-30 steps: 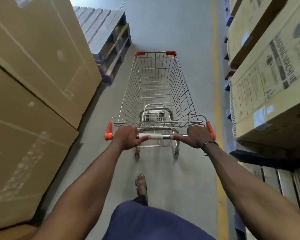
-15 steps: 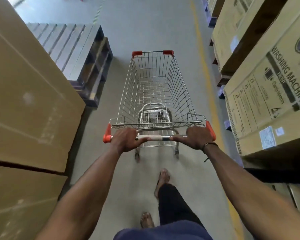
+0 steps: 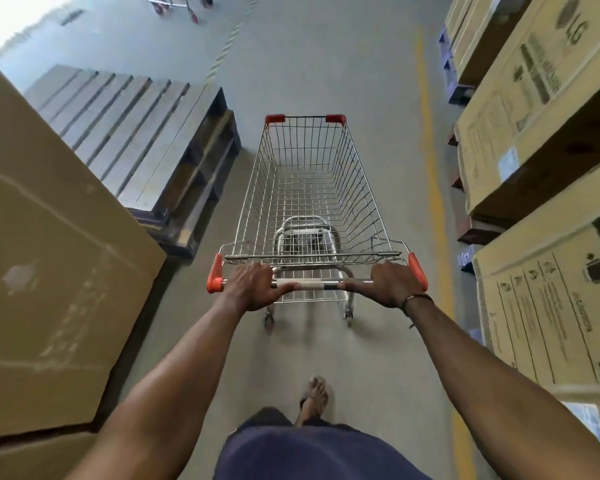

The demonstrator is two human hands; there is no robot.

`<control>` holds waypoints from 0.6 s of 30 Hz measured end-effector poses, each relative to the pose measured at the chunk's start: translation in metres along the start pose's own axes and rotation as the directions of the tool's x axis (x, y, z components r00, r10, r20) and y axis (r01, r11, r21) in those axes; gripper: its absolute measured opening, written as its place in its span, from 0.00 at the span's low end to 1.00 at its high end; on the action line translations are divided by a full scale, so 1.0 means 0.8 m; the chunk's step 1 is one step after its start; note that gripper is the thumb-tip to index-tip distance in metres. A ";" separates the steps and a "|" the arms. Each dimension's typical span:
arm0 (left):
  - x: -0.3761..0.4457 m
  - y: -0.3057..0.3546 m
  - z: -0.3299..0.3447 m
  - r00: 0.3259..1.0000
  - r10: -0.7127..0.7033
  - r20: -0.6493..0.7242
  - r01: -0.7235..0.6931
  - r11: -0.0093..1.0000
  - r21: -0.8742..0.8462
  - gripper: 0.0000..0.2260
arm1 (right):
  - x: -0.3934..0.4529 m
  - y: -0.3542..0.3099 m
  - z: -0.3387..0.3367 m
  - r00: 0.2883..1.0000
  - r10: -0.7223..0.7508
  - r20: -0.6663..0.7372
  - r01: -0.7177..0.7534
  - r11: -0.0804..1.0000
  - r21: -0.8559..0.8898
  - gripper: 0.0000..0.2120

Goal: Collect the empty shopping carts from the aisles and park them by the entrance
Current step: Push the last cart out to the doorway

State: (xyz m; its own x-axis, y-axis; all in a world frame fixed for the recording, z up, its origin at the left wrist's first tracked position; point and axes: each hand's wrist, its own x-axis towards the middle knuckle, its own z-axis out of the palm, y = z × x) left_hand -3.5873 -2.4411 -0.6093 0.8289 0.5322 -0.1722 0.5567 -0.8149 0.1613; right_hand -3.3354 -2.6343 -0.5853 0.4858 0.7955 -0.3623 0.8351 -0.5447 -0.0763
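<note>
Step in hand: wheeling one empty shopping cart (image 3: 309,202) down the aisle toward the open floor ahead; basket has nothing in it, child seat flap folded; cart sits mid-aisle on the concrete floor (image 3: 326,64), just left of the yellow floor line (image 3: 430,168).

Left hand (image 3: 255,287) wraps the handle bar (image 3: 307,283) near its left orange end cap, fingers clenched round the bar; right hand (image 3: 390,284) same at the right end, fingers curled over the bar; both arms nearly straight.

Clearances: stacked pallets (image 3: 146,143) on the left, near the cart's front corner; cardboard boxes (image 3: 49,254) close on the left; washing machine cartons (image 3: 551,289) on the right.

Far ahead at top edge, wheels and frame of parked carts (image 3: 177,5); probably the parking spot, can't confirm an entrance.

Next move, my read: keep both grips, hold a straight line past the pallet corner, then veer slightly left toward those carts and nest or line up beside them; watch the front caster near the pallets.
</note>
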 end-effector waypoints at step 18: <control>0.467 -0.210 -0.092 0.997 0.076 -0.025 -0.075 0.997 0.021 0.42 | 0.426 -0.024 -0.206 0.997 0.038 0.070 -0.043 0.996 0.073 0.28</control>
State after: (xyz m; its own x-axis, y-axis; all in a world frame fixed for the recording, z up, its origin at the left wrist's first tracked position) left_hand -3.3675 -2.0884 -0.6295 0.8697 0.4746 -0.1353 0.4916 -0.8573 0.1529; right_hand -3.1432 -2.3088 -0.5539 0.4981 0.7537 -0.4288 0.7922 -0.5966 -0.1284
